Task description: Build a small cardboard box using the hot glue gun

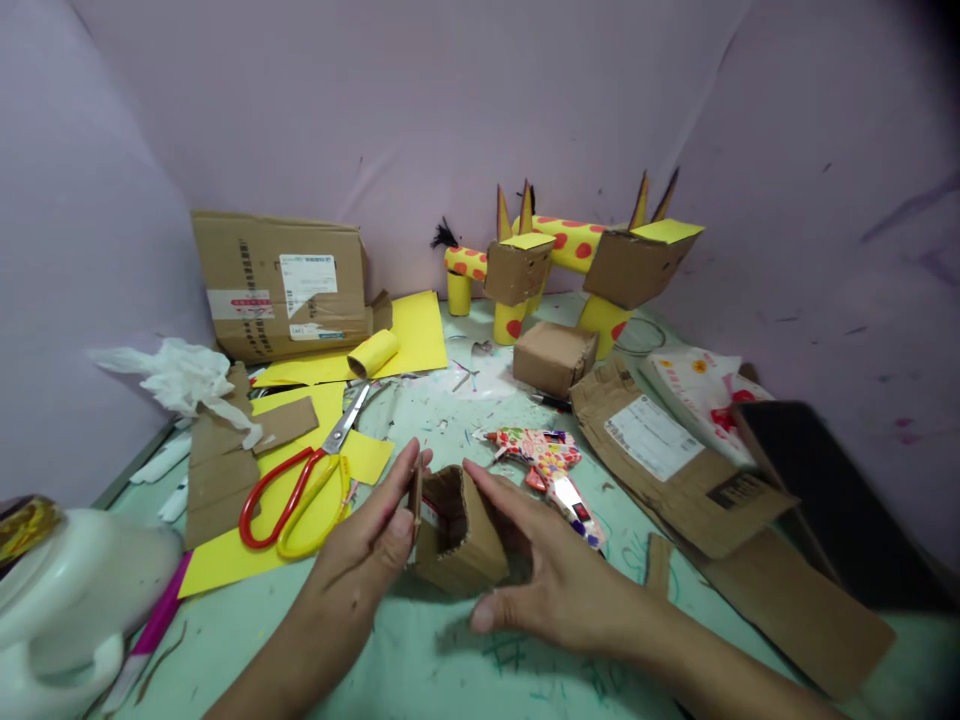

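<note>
Between my two hands, on the green tabletop, stands a small cardboard box with its top open. My left hand presses against the box's left side, fingers held together along an upright cardboard flap. My right hand holds the right side, fingertips at the upper edge and the thumb lower down, apart from the box. Left of the box lie scissors with red and yellow handles, blades slightly apart, on yellow paper. A floral-patterned glue gun rests just beyond my right hand.
At the back stand two giraffe-like figures with box heads. Near them are a closed small box and a yellow tube. A large carton, a white mug, flattened cardboard and a dark slab line the sides.
</note>
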Motion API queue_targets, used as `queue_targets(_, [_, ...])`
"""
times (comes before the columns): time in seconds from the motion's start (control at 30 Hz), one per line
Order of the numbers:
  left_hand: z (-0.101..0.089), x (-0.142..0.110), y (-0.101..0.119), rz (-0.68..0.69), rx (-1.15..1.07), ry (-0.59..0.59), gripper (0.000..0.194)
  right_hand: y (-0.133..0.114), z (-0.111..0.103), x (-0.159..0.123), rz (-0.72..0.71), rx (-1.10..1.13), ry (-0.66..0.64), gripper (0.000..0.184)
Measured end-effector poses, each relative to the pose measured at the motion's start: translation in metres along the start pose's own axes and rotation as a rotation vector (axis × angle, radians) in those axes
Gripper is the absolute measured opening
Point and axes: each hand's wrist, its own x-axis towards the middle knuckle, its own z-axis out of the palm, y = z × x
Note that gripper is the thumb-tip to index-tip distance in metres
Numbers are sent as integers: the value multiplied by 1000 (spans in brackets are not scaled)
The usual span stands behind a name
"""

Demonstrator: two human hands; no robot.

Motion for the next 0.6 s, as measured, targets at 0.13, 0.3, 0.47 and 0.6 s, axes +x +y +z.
queue_targets(0.13, [8, -2, -7, 83, 104, 13, 55, 5, 3, 2, -77, -89, 58, 91])
queue_targets(0.3, [12, -3, -12, 126, 268, -6, 53, 7, 2, 2, -104, -137, 64, 86])
queue_targets(0.47, [15, -6, -10, 195, 343, -26, 48, 6, 2, 2, -143, -170, 49, 87])
queue_targets(0.6, [16, -7, -13, 257, 355, -27, 44, 5, 2, 3, -163, -180, 53, 86])
